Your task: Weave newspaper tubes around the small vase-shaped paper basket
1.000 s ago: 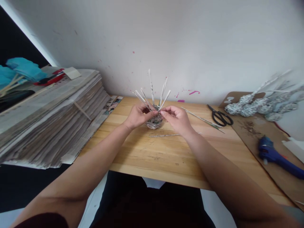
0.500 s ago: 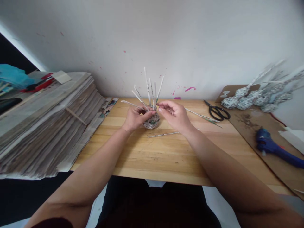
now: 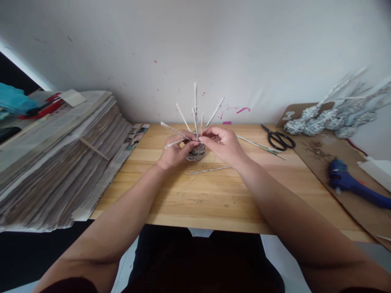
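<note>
Between my hands on the wooden table sits a small round basket (image 3: pixel 196 154) woven from rolled newspaper strips. Several paper sticks (image 3: pixel 196 97) fan up and outward from its top. My left hand (image 3: pixel 177 149) wraps the basket's left side, thumb and fingers closed at the rim among the sticks. From the right, my right hand (image 3: pixel 222 143) pinches at the rim with thumb and forefinger, close to the left thumb. The thin strip between its fingertips is mostly hidden. A loose paper stick (image 3: pixel 210 170) lies on the table in front of the basket.
A tall stack of newspapers (image 3: pixel 61 162) stands at the left. Right of my hands lie more paper sticks (image 3: pixel 259 145) and black scissors (image 3: pixel 279 139). Farther right are a blue glue gun (image 3: pixel 345 179) on cardboard and several woven paper pieces (image 3: pixel 317 122) against the wall.
The basket has turned between my hands, so its upright sticks point in different directions. Both hands stay at the rim. The whole view has shifted slightly.
</note>
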`<state>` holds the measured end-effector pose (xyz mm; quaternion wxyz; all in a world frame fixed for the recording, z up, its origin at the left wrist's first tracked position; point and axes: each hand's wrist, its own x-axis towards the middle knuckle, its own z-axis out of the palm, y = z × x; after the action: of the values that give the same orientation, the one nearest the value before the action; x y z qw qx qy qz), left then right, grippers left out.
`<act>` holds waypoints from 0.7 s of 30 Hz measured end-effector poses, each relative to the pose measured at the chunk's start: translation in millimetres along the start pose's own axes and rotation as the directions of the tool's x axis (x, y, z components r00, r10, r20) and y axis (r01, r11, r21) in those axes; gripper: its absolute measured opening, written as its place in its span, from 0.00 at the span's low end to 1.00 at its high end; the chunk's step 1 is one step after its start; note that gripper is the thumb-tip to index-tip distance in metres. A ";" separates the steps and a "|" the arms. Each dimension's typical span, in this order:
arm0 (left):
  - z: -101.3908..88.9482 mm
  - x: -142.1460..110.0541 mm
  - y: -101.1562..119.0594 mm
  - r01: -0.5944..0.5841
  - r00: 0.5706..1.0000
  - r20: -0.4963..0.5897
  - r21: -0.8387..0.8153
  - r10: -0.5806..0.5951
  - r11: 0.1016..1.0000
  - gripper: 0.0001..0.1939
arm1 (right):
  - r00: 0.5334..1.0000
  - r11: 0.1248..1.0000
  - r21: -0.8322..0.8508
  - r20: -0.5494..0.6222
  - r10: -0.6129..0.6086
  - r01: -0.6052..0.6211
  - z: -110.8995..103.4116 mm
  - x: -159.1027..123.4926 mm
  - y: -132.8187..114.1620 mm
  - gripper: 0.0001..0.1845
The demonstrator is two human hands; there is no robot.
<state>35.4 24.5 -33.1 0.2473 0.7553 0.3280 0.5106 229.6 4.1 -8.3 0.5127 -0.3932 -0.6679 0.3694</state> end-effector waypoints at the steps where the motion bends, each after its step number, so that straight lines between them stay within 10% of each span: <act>1: 0.5 -0.3 0.2 -0.009 1.000 0.003 0.006 0.009 1.000 0.17 | 1.000 1.000 0.005 -0.015 0.019 -0.019 0.7 0.0 -0.6 0.05; 8: 6.4 -4.9 -6.1 0.019 0.998 -0.056 -0.055 -0.022 0.998 0.14 | 0.905 0.819 0.426 0.000 0.426 -0.386 7.7 1.3 1.0 0.05; 15: 18.7 -6.9 -15.9 0.092 0.988 -0.110 -0.122 -0.105 0.988 0.14 | 0.794 0.524 0.705 0.093 0.600 -0.478 16.3 -0.6 -3.6 0.10; 18: 22.0 -6.4 -17.0 0.115 0.983 -0.124 -0.148 -0.134 0.982 0.12 | 0.790 0.519 0.714 0.078 0.608 -0.469 19.3 -1.5 -1.1 0.09; 21: 21.8 -4.7 -14.2 0.159 0.978 -0.109 -0.152 -0.176 0.976 0.11 | 0.873 0.698 0.606 -0.011 0.488 -0.382 19.1 -4.4 2.0 0.07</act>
<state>51.0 29.6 -53.8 0.3222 0.6727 0.3678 0.5553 212.0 -0.8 -15.6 0.5611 -0.3929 -0.3617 0.6324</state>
